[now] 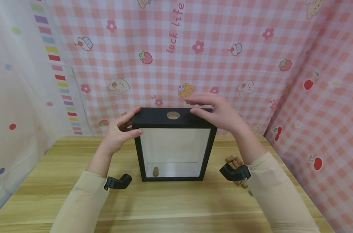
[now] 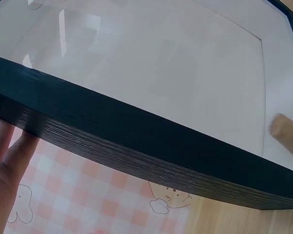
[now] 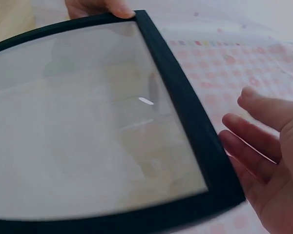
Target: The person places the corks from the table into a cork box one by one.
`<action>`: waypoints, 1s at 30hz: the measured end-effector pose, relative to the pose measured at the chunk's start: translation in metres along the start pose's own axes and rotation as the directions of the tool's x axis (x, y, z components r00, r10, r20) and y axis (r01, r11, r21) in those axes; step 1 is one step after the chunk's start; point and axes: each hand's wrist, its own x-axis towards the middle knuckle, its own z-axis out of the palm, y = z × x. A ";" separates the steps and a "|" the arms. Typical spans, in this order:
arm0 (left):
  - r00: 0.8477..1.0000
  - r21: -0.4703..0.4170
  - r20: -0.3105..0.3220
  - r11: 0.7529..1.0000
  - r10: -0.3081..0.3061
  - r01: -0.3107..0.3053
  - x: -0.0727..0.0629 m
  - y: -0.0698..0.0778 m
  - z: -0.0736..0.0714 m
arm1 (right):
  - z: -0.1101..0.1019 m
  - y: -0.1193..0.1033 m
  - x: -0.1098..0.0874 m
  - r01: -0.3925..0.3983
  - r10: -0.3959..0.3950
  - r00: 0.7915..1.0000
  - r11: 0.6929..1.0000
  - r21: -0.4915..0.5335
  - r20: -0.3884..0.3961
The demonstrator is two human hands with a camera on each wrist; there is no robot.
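Hands at wood-grained black box

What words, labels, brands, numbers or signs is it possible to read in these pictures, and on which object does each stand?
"luck life": pink letters running upward on the pink-and-white checked cloth behind the box.
No readable text shows on the black rectangular box with a clear front or the small brown cylinders on the right.
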 end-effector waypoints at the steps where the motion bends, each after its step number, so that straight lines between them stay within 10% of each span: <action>1: 1.000 0.001 -0.001 1.000 0.000 0.000 0.000 0.000 0.000 | -0.003 0.000 -0.004 0.005 -0.004 1.000 1.000 0.004 -0.015; 20: 1.000 0.002 -0.003 1.000 -0.002 0.002 0.001 -0.001 0.000 | -0.042 0.019 -0.094 0.063 -0.060 0.996 0.998 0.029 -0.070; 30: 1.000 -0.007 0.001 1.000 0.012 -0.012 0.001 -0.002 0.000 | -0.043 0.042 -0.151 -0.135 0.138 0.987 0.990 0.036 -0.085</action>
